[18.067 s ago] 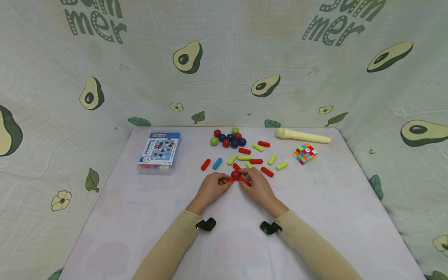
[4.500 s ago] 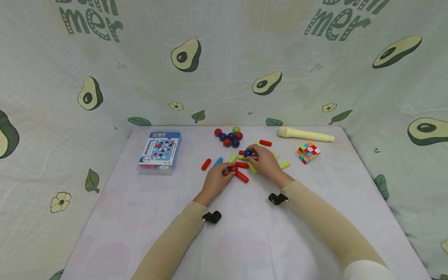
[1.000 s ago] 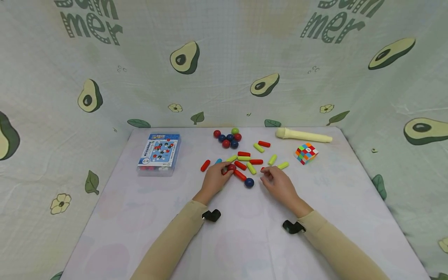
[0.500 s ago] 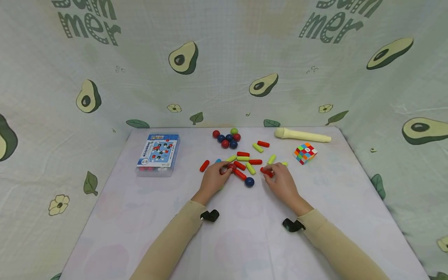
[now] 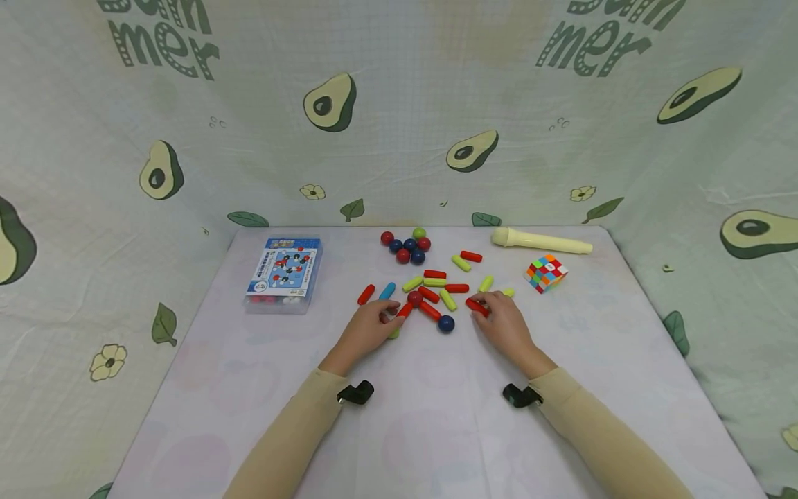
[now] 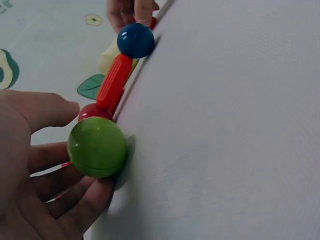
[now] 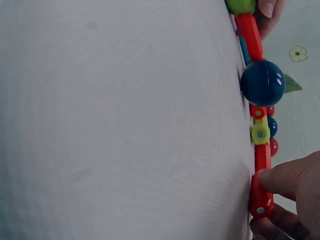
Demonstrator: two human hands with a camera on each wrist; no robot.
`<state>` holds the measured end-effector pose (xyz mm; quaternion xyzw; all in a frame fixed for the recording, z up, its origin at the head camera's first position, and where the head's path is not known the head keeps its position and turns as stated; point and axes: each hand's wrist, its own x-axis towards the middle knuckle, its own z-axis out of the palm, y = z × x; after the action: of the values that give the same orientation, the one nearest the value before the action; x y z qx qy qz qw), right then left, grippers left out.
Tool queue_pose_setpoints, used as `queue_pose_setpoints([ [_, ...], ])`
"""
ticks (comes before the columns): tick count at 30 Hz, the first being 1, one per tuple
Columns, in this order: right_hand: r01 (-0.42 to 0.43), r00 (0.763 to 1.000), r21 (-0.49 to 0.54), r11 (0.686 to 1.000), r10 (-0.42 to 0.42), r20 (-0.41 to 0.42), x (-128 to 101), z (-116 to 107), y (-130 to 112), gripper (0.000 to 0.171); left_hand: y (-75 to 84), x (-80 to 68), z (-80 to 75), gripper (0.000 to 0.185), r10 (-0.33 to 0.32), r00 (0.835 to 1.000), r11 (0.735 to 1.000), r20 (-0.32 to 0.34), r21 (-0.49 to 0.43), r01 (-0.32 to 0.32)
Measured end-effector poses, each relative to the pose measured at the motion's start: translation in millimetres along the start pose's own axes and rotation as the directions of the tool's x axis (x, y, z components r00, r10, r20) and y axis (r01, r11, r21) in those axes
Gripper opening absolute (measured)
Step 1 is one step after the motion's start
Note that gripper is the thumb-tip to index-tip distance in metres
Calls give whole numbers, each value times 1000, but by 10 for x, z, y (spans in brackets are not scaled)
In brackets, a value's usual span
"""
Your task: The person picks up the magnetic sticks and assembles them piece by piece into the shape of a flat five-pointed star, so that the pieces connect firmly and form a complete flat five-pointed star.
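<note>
In the head view, a ball-and-rod model lies on the table, with a red ball (image 5: 415, 299) at its bend. One red rod (image 5: 430, 311) runs from it to a dark blue ball (image 5: 446, 324); another red rod (image 5: 405, 310) runs to a green ball (image 6: 97, 147). My left hand (image 5: 361, 334) is spread loosely around the green ball, its thumb apart from it in the left wrist view. To the right, my right hand (image 5: 506, 326) pinches a separate loose red rod (image 5: 476, 307) between thumb and fingers, low over the table.
Loose yellow-green rods (image 5: 448, 300), red rods and a blue rod (image 5: 387, 290) lie beyond the hands. Several balls (image 5: 403, 256) cluster at the back. A boxed set (image 5: 283, 276) is at left; a puzzle cube (image 5: 546, 274) and a cream toy microphone (image 5: 542, 240) are at right.
The dark blue ball went from my right hand onto the model's rod. My right hand then took hold of a loose red rod. My left hand has drawn back leftward from the red ball.
</note>
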<state>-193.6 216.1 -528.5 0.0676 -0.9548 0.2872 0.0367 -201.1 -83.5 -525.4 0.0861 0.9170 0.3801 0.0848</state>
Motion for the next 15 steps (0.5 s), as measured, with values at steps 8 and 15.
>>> queue_pose_setpoints([
  [8,-28,997,10,1000,27,67,-6,-24,-31,28,-92,-62,-169,48,7,985,1000,172,-3,-7],
  [15,-9,989,-10,1000,10,148,-57,-35,-72,34,-115,-68,-166,38,29,986,999,163,-17,-27],
])
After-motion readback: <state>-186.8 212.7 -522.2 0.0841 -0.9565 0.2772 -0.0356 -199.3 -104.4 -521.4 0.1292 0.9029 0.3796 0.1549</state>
